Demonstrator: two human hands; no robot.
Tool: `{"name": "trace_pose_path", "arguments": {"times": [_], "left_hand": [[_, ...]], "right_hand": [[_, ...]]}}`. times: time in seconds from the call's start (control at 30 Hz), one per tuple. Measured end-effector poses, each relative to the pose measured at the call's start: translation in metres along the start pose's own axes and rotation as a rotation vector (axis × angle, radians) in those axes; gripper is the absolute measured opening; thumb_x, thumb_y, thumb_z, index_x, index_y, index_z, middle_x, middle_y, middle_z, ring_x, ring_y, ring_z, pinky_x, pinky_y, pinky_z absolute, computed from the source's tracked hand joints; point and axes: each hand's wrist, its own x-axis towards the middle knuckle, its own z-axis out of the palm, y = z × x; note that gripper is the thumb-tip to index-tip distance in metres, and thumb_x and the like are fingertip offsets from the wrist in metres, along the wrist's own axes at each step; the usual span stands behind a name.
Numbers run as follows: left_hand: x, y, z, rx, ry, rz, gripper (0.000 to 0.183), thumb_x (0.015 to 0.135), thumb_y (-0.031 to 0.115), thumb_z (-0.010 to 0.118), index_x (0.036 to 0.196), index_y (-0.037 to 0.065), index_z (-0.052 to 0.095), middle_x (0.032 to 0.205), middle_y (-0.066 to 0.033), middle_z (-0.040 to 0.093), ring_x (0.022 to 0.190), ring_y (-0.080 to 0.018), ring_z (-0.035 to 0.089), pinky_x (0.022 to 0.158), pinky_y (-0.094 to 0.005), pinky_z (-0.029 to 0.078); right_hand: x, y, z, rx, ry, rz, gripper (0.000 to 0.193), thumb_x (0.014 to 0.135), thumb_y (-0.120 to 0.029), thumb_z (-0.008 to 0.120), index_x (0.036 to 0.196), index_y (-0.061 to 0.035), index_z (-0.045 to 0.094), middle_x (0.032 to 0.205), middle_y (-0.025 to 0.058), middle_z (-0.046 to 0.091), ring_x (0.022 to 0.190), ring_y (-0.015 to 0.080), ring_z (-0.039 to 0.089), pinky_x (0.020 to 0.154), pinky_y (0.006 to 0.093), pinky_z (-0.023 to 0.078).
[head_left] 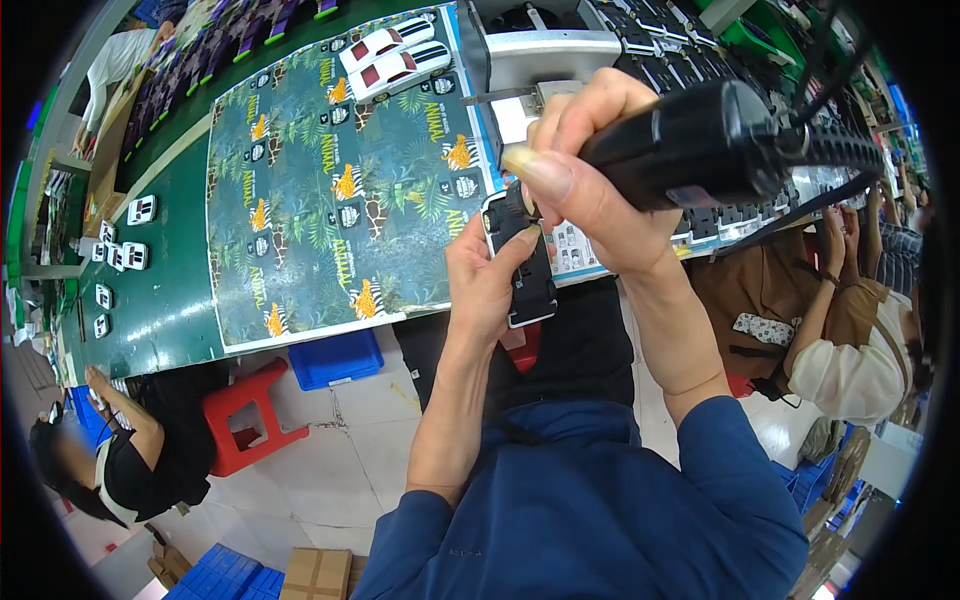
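Observation:
My right hand (610,195) is wrapped round a black electric screwdriver (695,145), whose cable runs off to the upper right. Its tip points down at a toy car (533,285), but my thumb and fingers hide the exact contact. The car lies belly up, showing a black chassis with a white body edge. My left hand (482,280) grips it from the left side, thumb pressed on the chassis just below the screwdriver end. Two white toy cars (395,65) with red interiors stand side by side at the far edge of the patterned sheet.
A jungle-print sheet (300,200) covers the green table (170,300); several small white cars (125,255) sit at left. Black chassis parts (660,45) fill the far right beside a metal fixture (555,45). A red stool (250,415), blue crate (335,358) and co-workers flank me.

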Motion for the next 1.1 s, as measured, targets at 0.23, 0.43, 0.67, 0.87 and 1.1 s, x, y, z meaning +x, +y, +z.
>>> {"name": "trace_pose_path", "arguments": {"times": [0.23, 0.43, 0.67, 0.87, 1.1], "left_hand": [[0.002, -0.001, -0.002, -0.02, -0.016, -0.027, 0.024, 0.09, 0.0, 0.065, 0.113, -0.002, 0.061, 0.093, -0.0097, 0.071, 0.075, -0.013, 0.068, 0.067, -0.0264, 0.057], [0.0, -0.002, -0.002, -0.038, -0.006, -0.005, 0.025, 0.089, 0.002, 0.067, 0.113, -0.002, 0.062, 0.094, -0.011, 0.071, 0.075, -0.0145, 0.069, 0.067, -0.0275, 0.058], [0.007, 0.0, -0.024, -0.513, 0.025, -0.024, 0.034, 0.091, 0.001, 0.057, 0.124, 0.002, 0.051, 0.116, -0.0195, 0.065, 0.105, -0.0295, 0.067, 0.093, -0.0592, 0.055], [0.001, -0.002, -0.017, -0.25, -0.018, 0.036, 0.062, 0.08, -0.015, 0.053, 0.138, 0.001, 0.04, 0.134, -0.0215, 0.054, 0.117, -0.0366, 0.061, 0.093, -0.0569, 0.057], [0.002, -0.003, -0.022, -0.241, 0.016, 0.044, 0.061, 0.078, -0.016, 0.055, 0.135, 0.001, 0.043, 0.131, -0.0197, 0.057, 0.115, -0.0324, 0.062, 0.081, -0.0476, 0.063]], "right_hand": [[-0.004, -0.001, 0.004, 0.245, 0.156, 0.091, 0.02, 0.076, -0.004, 0.082, 0.077, -0.0049, 0.062, 0.064, -0.0001, 0.059, 0.055, 0.0046, 0.055, 0.051, 0.0188, 0.043], [-0.005, -0.004, -0.002, 0.213, 0.145, 0.05, 0.02, 0.078, -0.007, 0.08, 0.076, -0.0058, 0.06, 0.064, 0.0008, 0.059, 0.054, 0.0053, 0.056, 0.051, 0.0201, 0.045], [0.026, -0.01, -0.043, 0.325, 0.245, -0.178, 0.019, 0.088, -0.017, 0.071, 0.091, 0.0005, 0.065, 0.058, 0.0037, 0.058, 0.048, 0.0102, 0.056, 0.049, 0.0249, 0.047], [0.066, 0.041, -0.058, 0.534, -0.045, -0.626, 0.015, 0.085, -0.001, 0.072, 0.084, -0.0018, 0.057, 0.061, 0.0057, 0.058, 0.048, 0.013, 0.056, 0.049, 0.0253, 0.046], [0.049, -0.012, -0.02, -0.11, 0.239, -0.058, 0.022, 0.083, -0.003, 0.075, 0.069, -0.0048, 0.06, 0.055, -0.0018, 0.057, 0.043, 0.0063, 0.05, 0.042, 0.0218, 0.038]]}}
